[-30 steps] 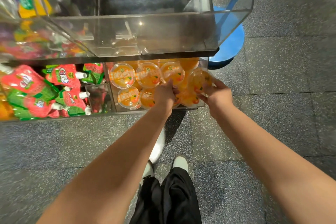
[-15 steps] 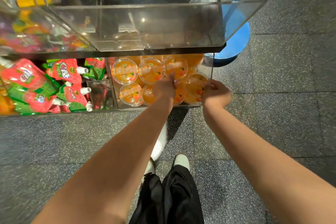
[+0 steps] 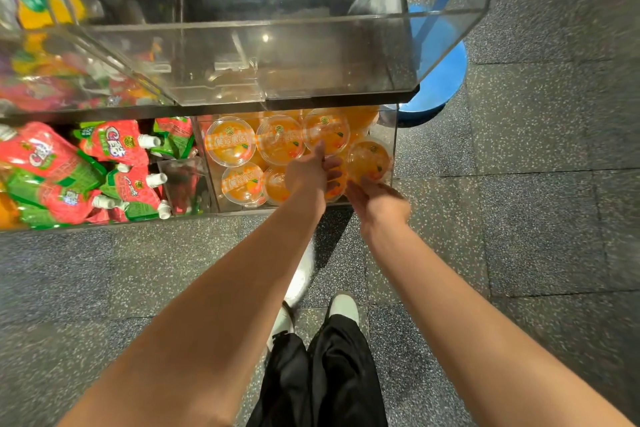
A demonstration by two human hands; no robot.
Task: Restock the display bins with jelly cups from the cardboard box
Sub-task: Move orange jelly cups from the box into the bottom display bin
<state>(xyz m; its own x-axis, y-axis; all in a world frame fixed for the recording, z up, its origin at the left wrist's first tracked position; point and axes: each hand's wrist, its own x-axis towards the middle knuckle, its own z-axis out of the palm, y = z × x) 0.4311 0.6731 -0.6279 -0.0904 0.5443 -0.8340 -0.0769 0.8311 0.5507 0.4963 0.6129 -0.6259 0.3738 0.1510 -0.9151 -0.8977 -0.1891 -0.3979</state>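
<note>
1. Nearest us: black trousers (image 3: 322, 378) and pale shoes (image 3: 341, 305) on the speckled floor (image 3: 540, 218). We stand facing the low shelf, both forearms reaching forward and down.
2. Right hand (image 3: 379, 201) sits at the near right edge of the lower clear bin (image 3: 393, 135). Its fingers (image 3: 356, 189) are spread loosely under the rightmost jelly cup (image 3: 369, 159), touching but not closed round it; we judge it is steadying the cup as it settles.
3. Left hand (image 3: 310, 172) is over the bin's middle, fingers curled against the cups. Whether it grips one we cannot tell; the palm side is hidden.
4. The bin holds orange jelly cups (image 3: 230, 140) lid-up in two rows, packed touching, likely so the labels face the shopper.
5. Left of it, a bin of red-and-green spouted pouches (image 3: 114, 146).
6. Farther, above: an empty clear upper bin (image 3: 277, 55), apparently not yet restocked. Blue round base (image 3: 440, 80) at far right.
7. The cardboard box is not in view.
</note>
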